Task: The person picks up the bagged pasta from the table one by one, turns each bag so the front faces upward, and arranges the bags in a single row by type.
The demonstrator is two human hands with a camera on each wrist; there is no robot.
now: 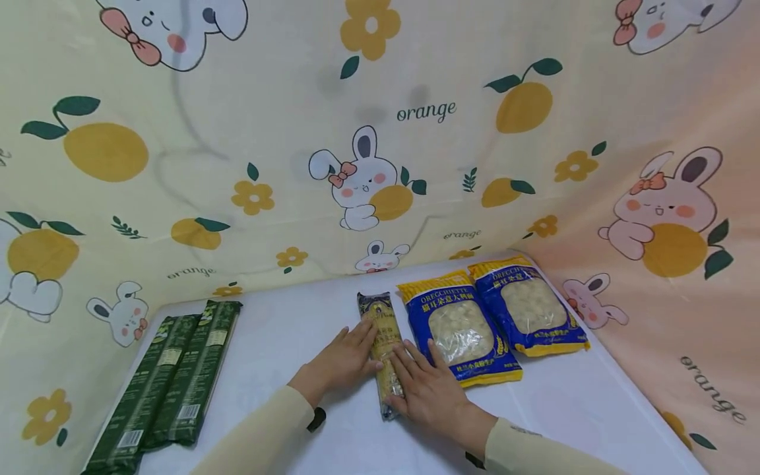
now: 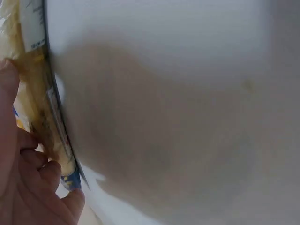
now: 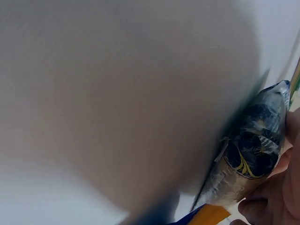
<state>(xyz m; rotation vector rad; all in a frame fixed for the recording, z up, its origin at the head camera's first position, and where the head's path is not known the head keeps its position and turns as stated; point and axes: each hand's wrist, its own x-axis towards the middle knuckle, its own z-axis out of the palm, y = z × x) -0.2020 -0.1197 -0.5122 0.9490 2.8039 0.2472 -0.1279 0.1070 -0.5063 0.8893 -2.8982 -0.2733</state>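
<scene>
Head view: the long narrow packet lies flat on the white table, between two dark green packets off to the left and two blue-and-yellow bags just to the right. My left hand is on its left side, my right hand lower down on its right. Fingers mostly straight, laid over the wrapper; contact, no wrap-around.

Left wrist view: thumb on the packet, other fingers bent a bit along it toward a blue end. Fingertips partly hidden, so can't call the pressure. The wrapper is clear and shiny with a printed label. Expect it slick.

Right wrist view: fingers beside the packet's dark, crinkled end, underside contact not visible. The film looks loose and creased there, so that end is probably soft and a poor place to pull.

Handling, my read: looks like dry pasta; light, fairly stiff lengthwise, contents brittle. Best hold is around the filled middle, thumb one side, fingers the other, or one hand near each end of the filled part. Avoid hard squeezing or bending.
</scene>
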